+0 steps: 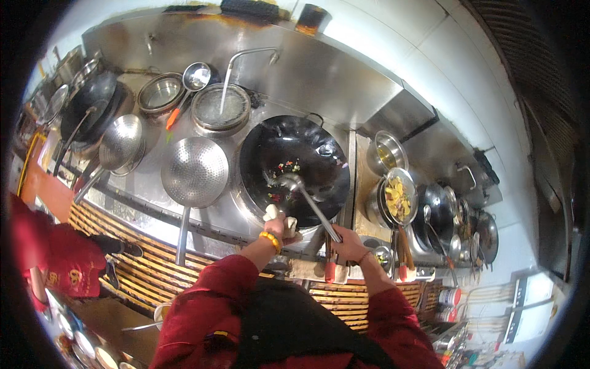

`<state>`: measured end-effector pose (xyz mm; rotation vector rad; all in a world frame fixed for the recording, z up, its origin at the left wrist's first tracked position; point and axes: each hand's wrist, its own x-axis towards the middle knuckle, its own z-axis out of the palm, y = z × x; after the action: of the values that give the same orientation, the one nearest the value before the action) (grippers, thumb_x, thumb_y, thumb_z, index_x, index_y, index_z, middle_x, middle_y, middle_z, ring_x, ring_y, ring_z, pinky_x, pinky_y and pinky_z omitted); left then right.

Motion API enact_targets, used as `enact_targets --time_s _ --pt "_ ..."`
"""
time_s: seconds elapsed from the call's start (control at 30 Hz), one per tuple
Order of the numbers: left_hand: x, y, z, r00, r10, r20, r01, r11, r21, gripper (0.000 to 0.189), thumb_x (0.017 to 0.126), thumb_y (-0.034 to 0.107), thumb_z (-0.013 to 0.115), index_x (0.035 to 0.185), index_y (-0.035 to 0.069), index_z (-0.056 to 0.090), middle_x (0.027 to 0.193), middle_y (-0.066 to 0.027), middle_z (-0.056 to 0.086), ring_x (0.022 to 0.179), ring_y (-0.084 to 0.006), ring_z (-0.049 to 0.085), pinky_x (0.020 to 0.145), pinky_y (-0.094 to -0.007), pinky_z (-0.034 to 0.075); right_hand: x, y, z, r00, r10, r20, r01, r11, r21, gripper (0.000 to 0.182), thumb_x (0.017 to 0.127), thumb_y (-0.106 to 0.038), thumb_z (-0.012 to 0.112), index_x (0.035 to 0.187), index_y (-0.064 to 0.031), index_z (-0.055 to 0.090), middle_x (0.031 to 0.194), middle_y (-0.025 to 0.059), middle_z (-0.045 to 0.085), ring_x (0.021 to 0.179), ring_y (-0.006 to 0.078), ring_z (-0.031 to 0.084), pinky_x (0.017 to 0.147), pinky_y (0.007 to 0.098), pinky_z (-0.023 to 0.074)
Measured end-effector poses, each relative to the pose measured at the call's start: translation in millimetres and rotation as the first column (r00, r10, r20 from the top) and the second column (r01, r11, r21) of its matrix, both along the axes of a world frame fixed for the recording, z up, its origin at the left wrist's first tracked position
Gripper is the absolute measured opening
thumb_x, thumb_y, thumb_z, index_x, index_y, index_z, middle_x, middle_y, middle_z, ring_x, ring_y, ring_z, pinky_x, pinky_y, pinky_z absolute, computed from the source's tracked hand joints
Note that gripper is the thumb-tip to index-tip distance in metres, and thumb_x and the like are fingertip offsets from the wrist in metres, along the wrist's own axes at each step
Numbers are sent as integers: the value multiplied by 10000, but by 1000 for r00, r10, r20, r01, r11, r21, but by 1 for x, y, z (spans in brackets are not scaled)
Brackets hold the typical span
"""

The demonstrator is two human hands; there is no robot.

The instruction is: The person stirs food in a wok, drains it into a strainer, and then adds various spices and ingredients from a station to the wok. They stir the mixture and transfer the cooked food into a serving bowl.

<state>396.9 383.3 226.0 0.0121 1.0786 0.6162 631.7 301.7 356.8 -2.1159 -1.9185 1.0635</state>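
A large black wok (318, 184) sits on the range in front of me, with chopped red, green and pale bits (286, 167) in its bottom. My left hand (277, 229), wearing a yellow bead bracelet, grips a folded whitish cloth (290, 227) against the wok's near rim. The handle of a metal ladle (318, 210) is in my right hand (349, 244), and its bowl is down inside the wok. Left of the wok lies a perforated strainer (195, 171) with its handle towards me. On the right, another strainer holds yellowish food pieces (397, 198) over a pot.
A faucet (230, 64) runs water into a mesh-topped pot (221, 106) behind. An orange-handled ladle (197, 76) rests nearby. More woks (90, 108) stand far left. A steel bowl with yellow liquid (388, 154) is at right. A person in red (69, 263) stands at left, beside slatted flooring (138, 272).
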Motion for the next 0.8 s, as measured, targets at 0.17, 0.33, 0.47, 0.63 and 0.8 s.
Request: enact_targets --time_s 0.17,0.33,0.47,0.63,0.8 --pt "-41 -45 -15 986 -112 -126 145 948 284 204 933 213 644 1089 82 637 954 -78 677 833 -304 686 601 -467 594 -10 30 -92 988 -153 28 131 915 381 643 826 -167 688 1415 3 493 1267 219 647 1132 248 658 970 309 488" --pt "-134 -114 -4 992 36 -122 -11 980 199 177 872 110 683 1002 -11 685 934 -146 697 780 -252 707 624 -359 595 -16 -2 17 977 52 -207 -46 998 33 643 835 -126 688 1444 -74 491 989 101 665 804 132 608 769 290 515" --pt "-203 -168 -47 751 -5 -660 234 937 260 269 817 190 755 971 -20 685 815 -124 703 710 -275 705 566 -383 569 16 -3 62 969 129 -211 -165 973 -163 634 839 -128 685 1440 -63 493 1019 111 673 795 154 627 765 307 527" --pt "-257 -212 -156 93 -208 -974 760 647 -65 261 819 320 704 981 115 711 868 -78 732 801 -253 713 657 -358 560 49 38 -66 997 -79 21 59 877 478 630 857 -139 690 1439 -23 479 1025 150 703 803 197 670 734 324 553" --pt "-333 -307 -256 -406 -144 -903 774 471 -423 251 901 364 587 1033 188 708 1061 -62 696 1118 -305 593 780 -395 541 8 19 -61 972 -1 -236 41 986 163 672 834 -188 720 1437 -17 475 1275 247 624 1143 314 653 950 358 511"
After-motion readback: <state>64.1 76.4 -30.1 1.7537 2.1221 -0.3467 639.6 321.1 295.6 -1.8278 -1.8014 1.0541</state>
